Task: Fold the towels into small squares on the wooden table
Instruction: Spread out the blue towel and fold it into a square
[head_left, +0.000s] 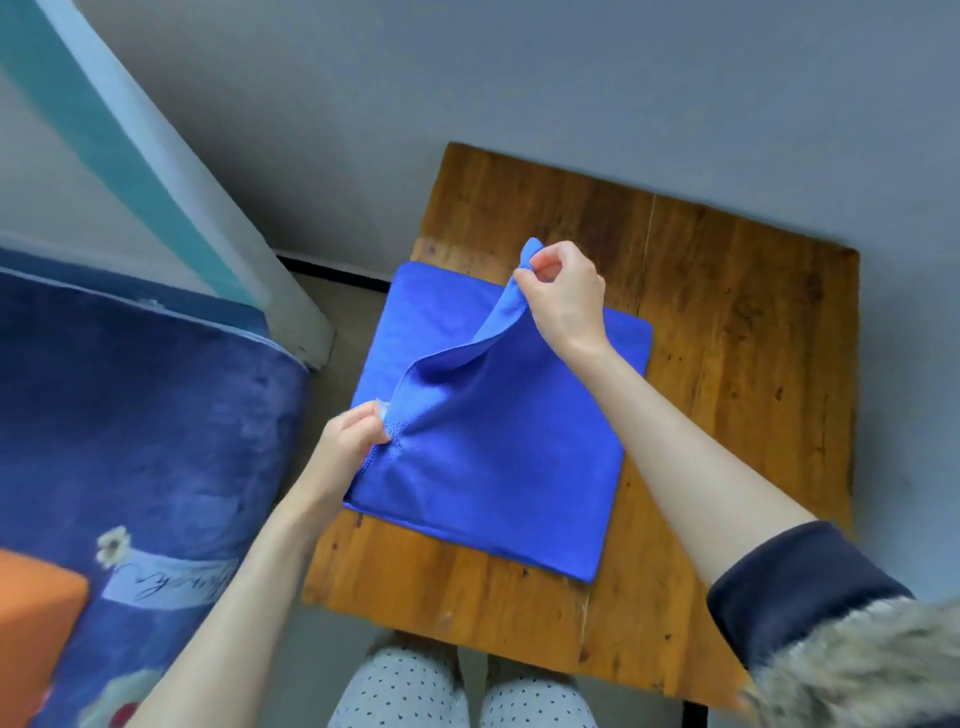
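On top of the wooden table (727, 332) you've got 1 blue towel (498, 467), soft microfiber-looking stuff w/ a stitched hem, lying roughly square across the left half of the tabletop, its left edge hanging a bit past the table edge. Upper layer is peeled up along the left side, so it makes a curved ridge running diagonally btwn your 2 hands.

Your left hand (348, 441) pinches the hem at the near-left side, thumb and fingers curled tight on the fabric, low and close to the table. Your right hand (563, 296) pinches the far corner, fingers curled round it, lifted above the towel so the cloth droops down from it.

Table is warm brown planks, visible grain, dark knots, a pale seam running front to back, rough uneven edges. 2 bare forearms; the right one comes out of a dark navy sleeve (795, 587) w/ fuzzy fur trim near the cam. Polka-dot trousers (457, 691), 2 knees, at the bottom. Plush navy blanket (145, 441) w/ a daisy print on the left, orange block (31, 623) at its corner. Plain grey wall behind.
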